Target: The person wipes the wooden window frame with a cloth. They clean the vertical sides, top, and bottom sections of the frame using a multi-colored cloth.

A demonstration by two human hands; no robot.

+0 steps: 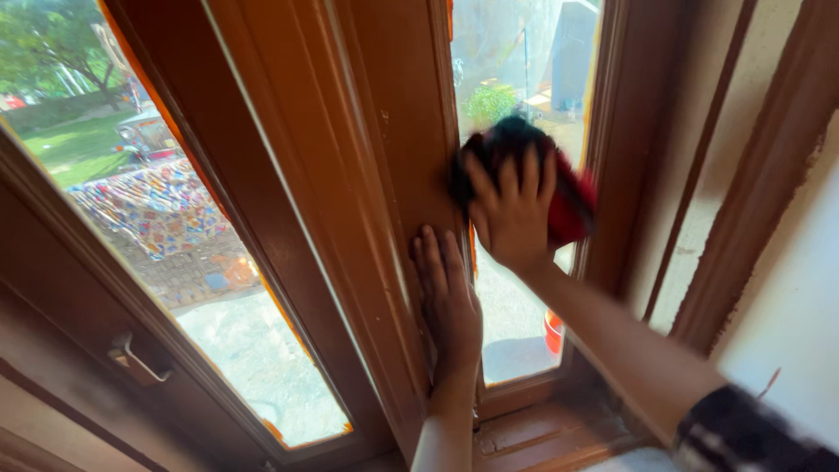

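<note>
Right hand — fingers spread wide, palm pressing a red and dark cloth flat against the narrow window pane; cloth and hand are motion-blurred. The cloth sits at mid-height on the glass, its dark part spilling past the fingertips toward the brown wooden post.

Left hand — open and flat, holding nothing, laid upright against that post just below and beside the right hand. Dark patterned sleeve on the right forearm.

Further left, a wider pane with a metal latch on its frame. Below, a worn wooden sill.
</note>
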